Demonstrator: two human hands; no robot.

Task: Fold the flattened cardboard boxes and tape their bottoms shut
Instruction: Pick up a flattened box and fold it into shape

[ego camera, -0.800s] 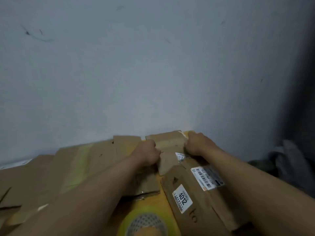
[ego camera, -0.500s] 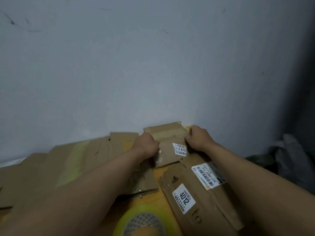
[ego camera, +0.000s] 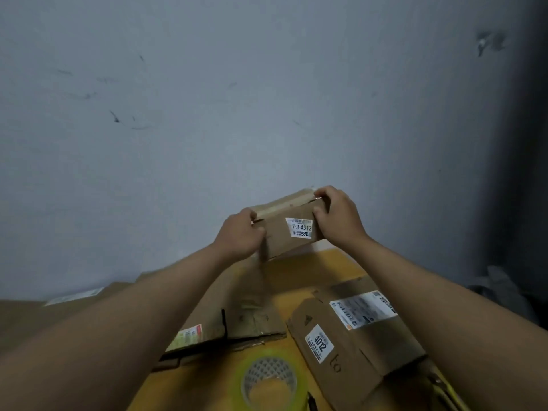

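Lifted off the worktop [ego camera: 299,271] since earlier — small cardboard box [ego camera: 289,232] is gripped at both ends, left hand [ego camera: 238,237] and right hand [ego camera: 338,219] curled round it.

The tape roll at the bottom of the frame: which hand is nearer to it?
Left, narrowly. Both hands grip the small box held up well beyond the tape roll; the left hand sits lower than the right hand.

I hold small box [ego camera: 289,229] raised before wall [ego camera: 267,99]; tape roll [ego camera: 269,378] nearest, flattened boxes either side.
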